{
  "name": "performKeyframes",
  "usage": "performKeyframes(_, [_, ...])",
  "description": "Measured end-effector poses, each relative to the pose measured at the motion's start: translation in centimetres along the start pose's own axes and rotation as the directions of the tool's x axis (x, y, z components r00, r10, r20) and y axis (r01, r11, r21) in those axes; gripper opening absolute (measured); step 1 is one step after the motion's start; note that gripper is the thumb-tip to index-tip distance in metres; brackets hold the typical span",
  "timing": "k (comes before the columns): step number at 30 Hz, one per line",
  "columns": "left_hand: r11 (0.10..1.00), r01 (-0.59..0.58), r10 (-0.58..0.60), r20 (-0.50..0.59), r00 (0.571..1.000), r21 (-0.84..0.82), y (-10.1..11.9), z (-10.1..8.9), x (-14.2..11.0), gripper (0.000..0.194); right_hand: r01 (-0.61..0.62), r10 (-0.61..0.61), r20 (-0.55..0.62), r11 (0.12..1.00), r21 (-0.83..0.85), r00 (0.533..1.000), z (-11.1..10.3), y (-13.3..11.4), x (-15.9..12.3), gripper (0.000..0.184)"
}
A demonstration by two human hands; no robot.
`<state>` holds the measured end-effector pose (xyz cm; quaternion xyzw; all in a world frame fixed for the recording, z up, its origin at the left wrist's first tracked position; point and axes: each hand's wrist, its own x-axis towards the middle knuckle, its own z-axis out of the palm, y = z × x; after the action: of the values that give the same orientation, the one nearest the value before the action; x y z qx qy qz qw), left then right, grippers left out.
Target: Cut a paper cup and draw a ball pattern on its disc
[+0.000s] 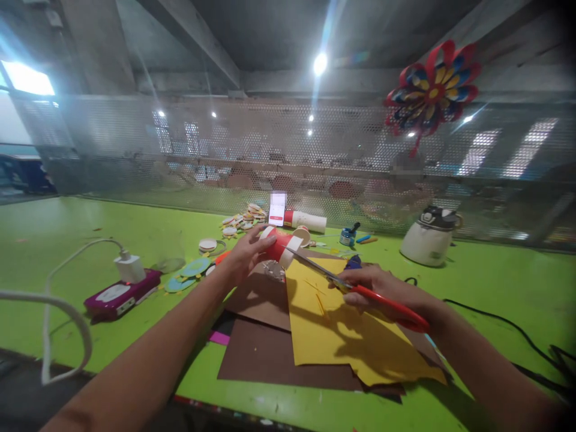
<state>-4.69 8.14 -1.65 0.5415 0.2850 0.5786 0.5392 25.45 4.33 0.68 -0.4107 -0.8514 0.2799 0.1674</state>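
Observation:
My left hand (250, 252) is closed around a red and white paper cup (281, 242), which lies on its side in the air above the papers. My right hand (375, 287) grips red-handled scissors (396, 306). The scissor blades reach left to the cup's rim; whether they have cut into it I cannot tell. Below both hands lies a yellow paper sheet (321, 345) with thin yellow strips on it. Brown sheets (265, 351) stick out from under the yellow one.
A phone (278, 209) stands at the back beside a stack of paper cups (310, 221). To the right are a blue jar (348, 236) and a white kettle (425, 240). A purple power strip (121, 295) with a charger sits left. A paper flower (434, 90) hangs upper right.

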Motion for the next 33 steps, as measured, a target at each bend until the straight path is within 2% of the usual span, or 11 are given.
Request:
performKeyframes(5, [0.998,-0.027,0.028,0.014,1.0,-0.065,-0.1,-0.2,0.1,0.053,-0.027,0.027,-0.003,0.999,0.031,1.0,0.9,-1.1,0.2,0.048])
performKeyframes(11, [0.995,-0.064,0.064,-0.007,0.998,-0.078,0.3,-0.2,0.0,0.046,-0.002,-0.006,-0.081,0.995,-0.102,0.997,1.5,-0.2,0.3,0.049])
performKeyframes(17, [0.993,-0.074,0.071,-0.027,0.997,-0.087,0.5,0.4,-0.3,0.049,-0.029,0.03,-0.002,0.986,0.164,1.0,2.5,-0.6,0.3,0.056])
performKeyframes(26, [0.995,-0.048,0.048,0.003,0.999,-0.087,0.4,0.5,-0.3,0.045,-0.015,0.018,-0.038,0.996,0.085,0.999,2.7,-1.5,0.3,0.048])
performKeyframes(33, [0.995,-0.052,0.057,0.052,0.997,-0.09,0.3,0.1,-0.2,0.044,-0.038,0.036,0.01,0.981,0.188,0.999,3.4,-0.7,0.5,0.053])
